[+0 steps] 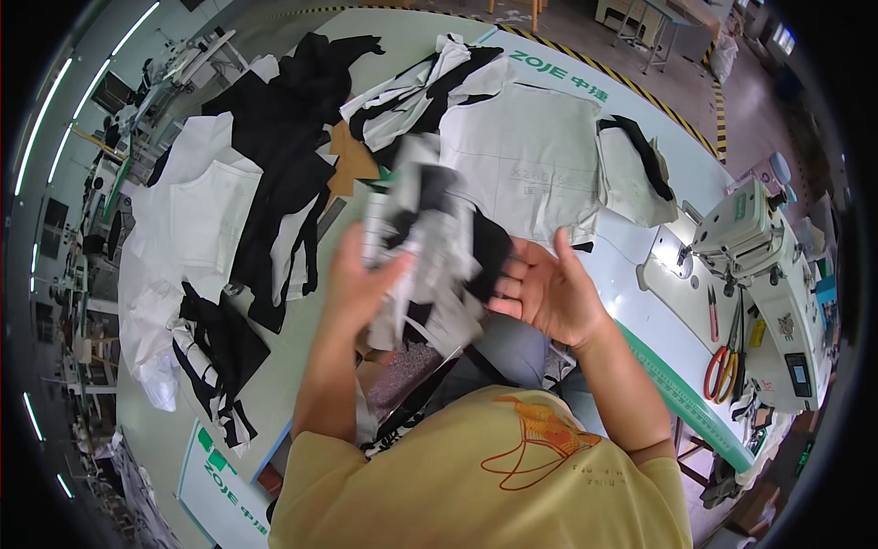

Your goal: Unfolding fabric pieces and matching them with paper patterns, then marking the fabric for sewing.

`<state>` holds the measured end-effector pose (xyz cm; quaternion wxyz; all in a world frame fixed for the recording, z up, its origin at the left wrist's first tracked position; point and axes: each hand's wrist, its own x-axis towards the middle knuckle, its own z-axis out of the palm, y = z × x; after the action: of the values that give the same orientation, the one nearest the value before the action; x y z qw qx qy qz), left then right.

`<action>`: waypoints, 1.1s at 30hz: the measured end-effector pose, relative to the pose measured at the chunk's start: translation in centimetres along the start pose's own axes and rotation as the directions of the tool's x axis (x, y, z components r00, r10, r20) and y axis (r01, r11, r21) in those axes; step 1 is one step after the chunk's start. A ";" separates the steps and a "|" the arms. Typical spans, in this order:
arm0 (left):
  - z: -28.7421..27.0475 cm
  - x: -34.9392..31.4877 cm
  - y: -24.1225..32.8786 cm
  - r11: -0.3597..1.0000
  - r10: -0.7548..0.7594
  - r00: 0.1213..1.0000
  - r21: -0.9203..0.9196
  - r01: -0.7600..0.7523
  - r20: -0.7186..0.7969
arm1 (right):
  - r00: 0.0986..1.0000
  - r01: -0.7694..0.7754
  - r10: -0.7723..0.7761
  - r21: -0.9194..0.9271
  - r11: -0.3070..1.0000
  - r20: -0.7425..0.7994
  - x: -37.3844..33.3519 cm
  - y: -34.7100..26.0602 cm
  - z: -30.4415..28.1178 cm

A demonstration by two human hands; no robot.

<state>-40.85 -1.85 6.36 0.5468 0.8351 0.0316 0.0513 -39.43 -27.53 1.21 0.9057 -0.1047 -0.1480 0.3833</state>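
Note:
A loose bundle of black, white and grey cut fabric pieces [439, 274] is held up in front of me, partly smeared by motion. My left hand [361, 284] grips its left side, thumb across the front; the other fingers are mostly hidden. On the opposite side my right hand [558, 288] is open, palm turned up and thumb raised. Its fingertips are at the black edge of the bundle; whether they touch it I cannot tell. Just beyond lies a large flat white fabric panel [530, 156] with pencilled lines and marks.
Black fabric pieces [274, 119] and white ones [215, 215] cover the table's left side. A striped pile [416, 96] lies at the back. On the right stand a sewing machine [759, 265] and scissors [722, 373]. Glitter-like purple material [402, 375] shows below the bundle.

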 end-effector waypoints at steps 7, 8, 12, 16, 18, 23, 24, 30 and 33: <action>-9.2 2.6 -9.8 0.810 -0.032 0.977 0.568 0.149 -0.211 | 0.799 -0.294 -0.600 -0.844 -0.449 0.041 -1.0 -1.4 -0.9; -9.1 2.7 -9.7 0.741 -0.023 0.972 0.649 0.173 -0.232 | 0.761 -0.316 -0.632 -0.771 -0.554 0.143 -1.2 -2.3 -1.4; -7.5 2.5 -7.1 0.419 0.203 0.952 0.899 0.129 -0.231 | 0.765 -0.463 -0.623 -0.531 -0.709 0.165 -2.4 -5.7 -3.0; -4.0 3.1 -1.4 0.425 0.439 0.889 0.902 -0.080 -0.128 | 0.654 -0.483 -0.714 -0.589 -0.648 0.249 -3.1 -7.3 -3.7; 0.2 3.6 1.6 0.580 0.392 0.919 0.766 -0.278 0.036 | 0.572 -0.602 -0.764 -0.480 -0.639 0.299 -3.7 -9.1 -4.3; 12.3 4.8 2.5 0.654 0.491 0.704 0.317 -0.687 0.512 | 0.554 -0.731 -0.808 -0.348 -0.587 0.202 -5.2 -13.5 -9.7; 14.4 5.1 2.4 0.632 0.507 0.687 0.317 -0.707 0.521 | 0.550 -0.733 -0.810 -0.346 -0.585 0.203 -5.0 -13.6 -9.7; 22.6 5.8 0.3 0.496 0.482 0.792 0.629 -0.599 0.374 | 0.211 -0.714 -0.968 -0.655 -0.247 0.135 -5.2 -13.8 -9.2; 21.6 7.8 -1.0 0.569 0.556 0.711 0.426 -0.703 0.431 | 0.152 -0.716 -0.985 -0.679 -0.163 0.076 -5.2 -14.0 -9.1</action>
<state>-30.55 -20.20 -2.75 0.2191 0.9109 -0.3255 0.1277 -30.40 -41.55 -4.03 0.3452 -0.8630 0.1992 -0.3104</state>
